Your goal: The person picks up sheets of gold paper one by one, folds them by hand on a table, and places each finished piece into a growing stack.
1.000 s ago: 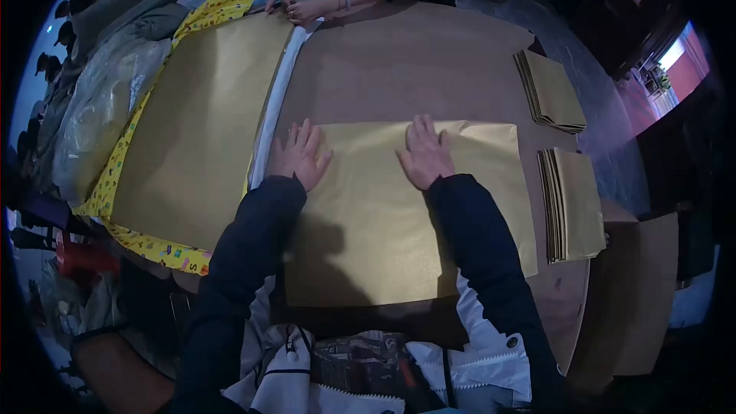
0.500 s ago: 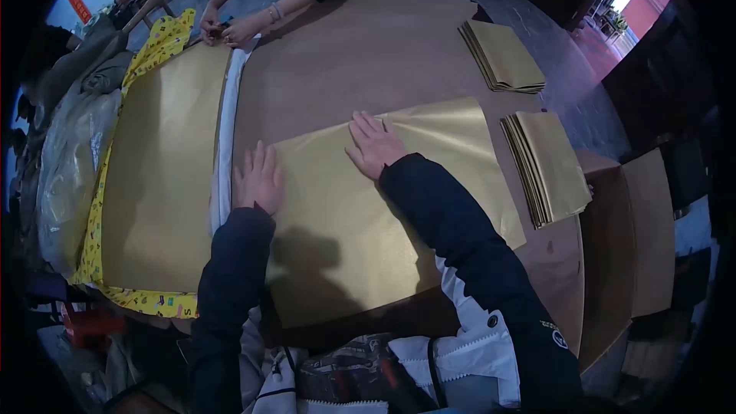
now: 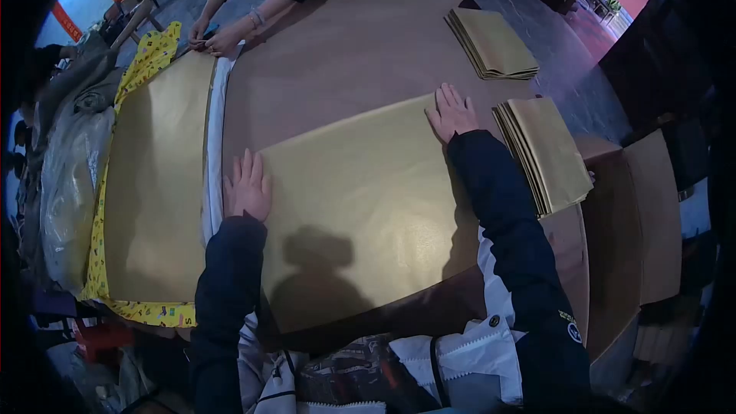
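A gold paper sheet (image 3: 368,176) lies flat on the brown table covering (image 3: 330,54), with a shadow over its near part. My left hand (image 3: 249,186) rests at its left edge, fingers stretched out. At the far right corner, my right hand (image 3: 452,113) lies palm down with fingers extended, partly on the sheet. Just right of that hand is a stack of folded gold paper (image 3: 543,149). Another folded gold stack (image 3: 491,44) sits farther back. Left of my left hand runs a white strip (image 3: 215,130) beside a large gold panel (image 3: 157,184).
Yellow printed cloth (image 3: 153,61) edges the gold panel, with clear plastic (image 3: 69,184) beyond it. Across the table, a person's hands (image 3: 222,40) work at the strip's far end. An open cardboard box (image 3: 617,230) stands against the table's right side.
My right hand has slid right across the sheet from its middle to the far right corner. The sheet's raised right side now lies flatter. My left hand stays at the left edge.
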Available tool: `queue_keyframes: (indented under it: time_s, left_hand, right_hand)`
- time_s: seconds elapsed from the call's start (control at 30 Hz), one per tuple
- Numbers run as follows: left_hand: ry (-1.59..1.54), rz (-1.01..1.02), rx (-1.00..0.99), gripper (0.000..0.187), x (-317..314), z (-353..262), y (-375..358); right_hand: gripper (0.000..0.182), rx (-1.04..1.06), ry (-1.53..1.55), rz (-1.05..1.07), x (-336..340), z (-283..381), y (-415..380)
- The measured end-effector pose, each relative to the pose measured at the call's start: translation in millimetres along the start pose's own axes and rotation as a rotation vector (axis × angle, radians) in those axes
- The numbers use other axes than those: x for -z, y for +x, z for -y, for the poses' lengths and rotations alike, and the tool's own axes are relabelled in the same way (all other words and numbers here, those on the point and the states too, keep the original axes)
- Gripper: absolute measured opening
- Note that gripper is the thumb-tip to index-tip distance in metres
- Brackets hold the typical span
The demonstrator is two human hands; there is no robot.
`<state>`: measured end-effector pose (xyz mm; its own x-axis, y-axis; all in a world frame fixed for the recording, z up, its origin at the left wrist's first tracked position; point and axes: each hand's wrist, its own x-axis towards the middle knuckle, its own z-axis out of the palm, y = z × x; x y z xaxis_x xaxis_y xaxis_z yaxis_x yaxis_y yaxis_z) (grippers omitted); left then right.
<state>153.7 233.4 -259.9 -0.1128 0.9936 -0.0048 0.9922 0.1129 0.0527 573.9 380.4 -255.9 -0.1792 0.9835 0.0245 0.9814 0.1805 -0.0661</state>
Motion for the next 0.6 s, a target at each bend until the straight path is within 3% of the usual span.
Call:
queue_keyframes:
  time_s: [0.17,0.4,0.6]
  left_hand:
    - [0.012,-0.041,-0.014,0.054,-5,1,0]
    - [-0.070,-0.061,0.009,0.054,-6,1,-1]
    - [-0.503,-0.158,0.028,0.058,1,7,-4]
  right_hand:
    - [0.070,-0.159,-0.023,0.049,11,26,1]
    - [0.075,0.210,0.118,0.100,-4,167,-11]
    - [0.070,0.553,0.176,0.075,-14,282,-42]
